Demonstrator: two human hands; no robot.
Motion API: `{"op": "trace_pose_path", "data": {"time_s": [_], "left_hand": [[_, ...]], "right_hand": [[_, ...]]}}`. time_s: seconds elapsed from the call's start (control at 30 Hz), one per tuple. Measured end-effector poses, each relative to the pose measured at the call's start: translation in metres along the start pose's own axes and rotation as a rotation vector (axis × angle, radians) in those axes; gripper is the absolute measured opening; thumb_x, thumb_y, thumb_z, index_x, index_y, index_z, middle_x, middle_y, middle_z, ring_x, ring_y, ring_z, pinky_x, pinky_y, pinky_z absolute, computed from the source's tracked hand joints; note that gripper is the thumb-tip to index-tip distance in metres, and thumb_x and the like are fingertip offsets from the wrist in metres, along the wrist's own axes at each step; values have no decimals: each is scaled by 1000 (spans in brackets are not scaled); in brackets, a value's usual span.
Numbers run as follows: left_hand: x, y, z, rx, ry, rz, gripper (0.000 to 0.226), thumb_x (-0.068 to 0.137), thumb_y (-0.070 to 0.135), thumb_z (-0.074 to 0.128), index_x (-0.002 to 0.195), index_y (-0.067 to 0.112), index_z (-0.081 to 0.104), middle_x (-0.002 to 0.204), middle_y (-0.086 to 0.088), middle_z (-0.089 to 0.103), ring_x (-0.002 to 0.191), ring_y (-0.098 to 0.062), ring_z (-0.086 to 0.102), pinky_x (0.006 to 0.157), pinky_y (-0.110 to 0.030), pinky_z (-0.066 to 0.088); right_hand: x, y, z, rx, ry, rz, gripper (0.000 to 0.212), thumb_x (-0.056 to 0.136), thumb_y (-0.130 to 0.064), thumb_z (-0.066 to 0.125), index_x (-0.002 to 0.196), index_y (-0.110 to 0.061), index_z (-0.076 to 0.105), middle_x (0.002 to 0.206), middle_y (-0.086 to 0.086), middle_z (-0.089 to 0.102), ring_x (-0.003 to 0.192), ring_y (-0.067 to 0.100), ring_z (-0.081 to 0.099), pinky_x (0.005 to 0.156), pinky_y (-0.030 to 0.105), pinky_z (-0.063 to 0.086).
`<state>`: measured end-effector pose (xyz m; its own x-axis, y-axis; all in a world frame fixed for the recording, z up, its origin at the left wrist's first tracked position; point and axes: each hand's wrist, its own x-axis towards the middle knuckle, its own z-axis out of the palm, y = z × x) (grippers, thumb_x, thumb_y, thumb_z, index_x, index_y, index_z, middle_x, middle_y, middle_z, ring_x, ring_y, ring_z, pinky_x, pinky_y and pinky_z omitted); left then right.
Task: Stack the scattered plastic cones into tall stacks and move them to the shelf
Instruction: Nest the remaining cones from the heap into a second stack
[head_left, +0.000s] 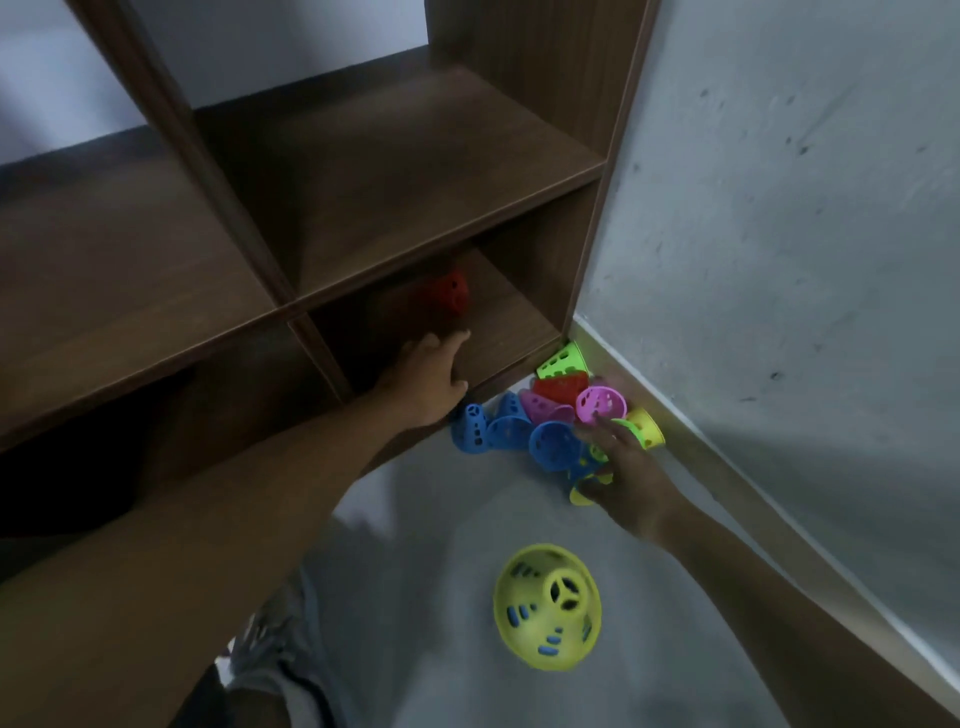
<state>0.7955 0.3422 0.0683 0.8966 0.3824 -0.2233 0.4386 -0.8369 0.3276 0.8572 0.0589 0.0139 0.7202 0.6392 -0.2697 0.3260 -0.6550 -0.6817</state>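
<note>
A dark brown shelf unit (332, 171) with a wood-grain laminate finish stands against a pale, rough-plastered wall (779, 234), its square compartments open at the front. Deep in the lowest right compartment, a red plastic cone (451, 293) sits in shadow, its perforated wall faintly visible.

The left hand (428, 379) rests on the front edge of that bottom board, fingers straight and loosely spread, holding nothing.

On the smooth grey floor (415, 545), in the corner where shelf meets wall, lies a jumbled pile of small plastic cones, each a truncated shape pierced with slots and round holes. A lime green cone (562, 361) lies against the foot of the shelf; beside it is another red cone (561, 387), then two pink cones (600, 402), three blue cones (553, 444) tipped on their sides, and a yellow cone (647, 426) near the skirting.

The right hand (621, 475) reaches into this pile, fingers extended over a blue cone with a yellow piece showing beneath the palm; motion blur leaves it unclear whether the fingers grasp anything.

Well apart from the pile, nearer the person, a lone yellow-green cone (548, 605) lies on the floor with its wide mouth upward, blue showing through its slots. Grey fabric (275, 660) of the person's clothing shows at the bottom edge.
</note>
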Motion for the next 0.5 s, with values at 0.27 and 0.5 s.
{"op": "trace_pose_path", "data": {"time_s": [0.27, 0.5], "left_hand": [[85, -4, -3, 30, -132, -164, 81, 99, 39, 58, 161, 34, 6, 164, -16, 16, 151, -41, 15, 120, -54, 26], [108, -12, 10, 1, -160, -263, 83, 99, 38, 59, 161, 28, 6, 165, -14, 10, 151, -44, 10, 120, -55, 26]], "right_hand": [[19, 17, 15, -64, -54, 87, 78, 89, -19, 73, 154, -29, 33, 165, -3, 13, 119, 23, 60, 93, 28, 54], [30, 27, 18, -62, -45, 104, 76, 89, -18, 72, 155, -22, 34, 161, 1, 27, 130, 23, 51, 105, 37, 50]]}}
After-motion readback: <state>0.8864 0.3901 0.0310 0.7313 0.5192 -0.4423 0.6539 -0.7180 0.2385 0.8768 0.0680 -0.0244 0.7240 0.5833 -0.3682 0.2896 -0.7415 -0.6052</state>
